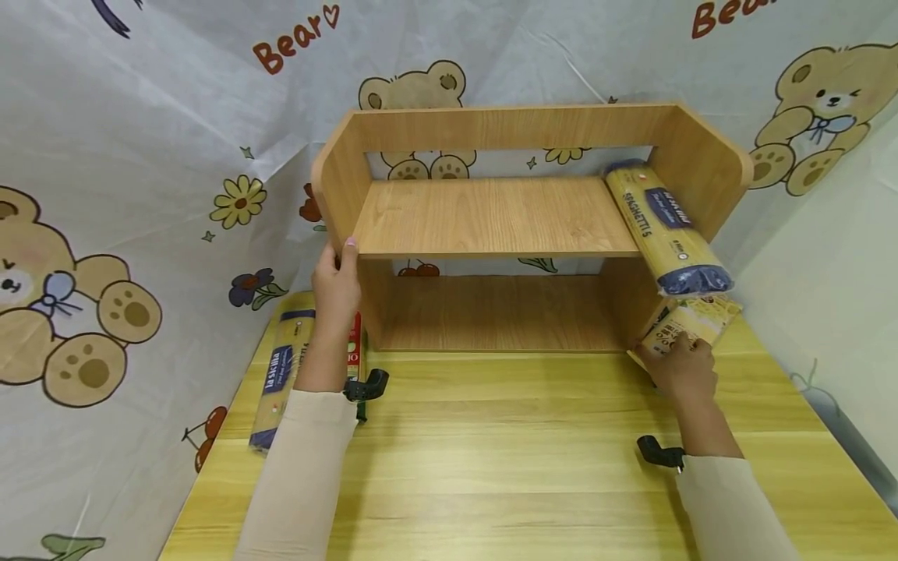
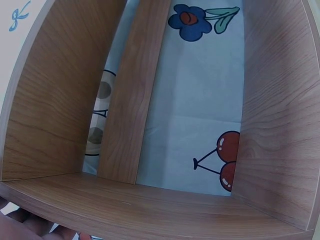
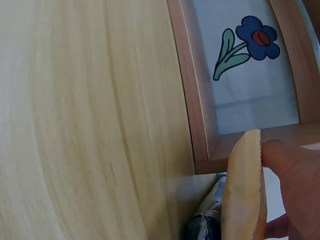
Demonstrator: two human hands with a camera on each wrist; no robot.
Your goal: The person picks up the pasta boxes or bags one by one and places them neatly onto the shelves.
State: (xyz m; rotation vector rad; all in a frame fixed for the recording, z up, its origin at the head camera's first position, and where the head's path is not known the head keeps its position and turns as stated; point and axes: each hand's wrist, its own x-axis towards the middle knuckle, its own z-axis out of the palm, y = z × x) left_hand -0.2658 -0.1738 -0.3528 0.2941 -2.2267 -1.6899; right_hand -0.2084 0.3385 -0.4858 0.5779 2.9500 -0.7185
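Note:
A two-tier wooden shelf point(image 1: 491, 218) stands at the back of the table. My left hand point(image 1: 337, 288) grips its left side panel, thumb at the front edge; in the left wrist view its fingers point(image 2: 30, 225) show outside the panel. At the shelf's lower right, my right hand point(image 1: 682, 370) holds a yellow printed packet point(image 1: 701, 315), seen nearly edge-on in the right wrist view point(image 3: 242, 190), beside the right panel's outer side. Above it, a spaghetti pack point(image 1: 655, 218) lies on the upper tier, its blue end jutting past the front edge.
Another spaghetti pack point(image 1: 281, 382) lies left of the shelf, partly behind my left arm. Next to it is a red and green package point(image 1: 355, 351), mostly hidden by that arm. A dark-blue-ended wrapped pack point(image 3: 205, 220) shows beside the held packet. Bear-printed cloth point(image 1: 175, 117) hangs behind.

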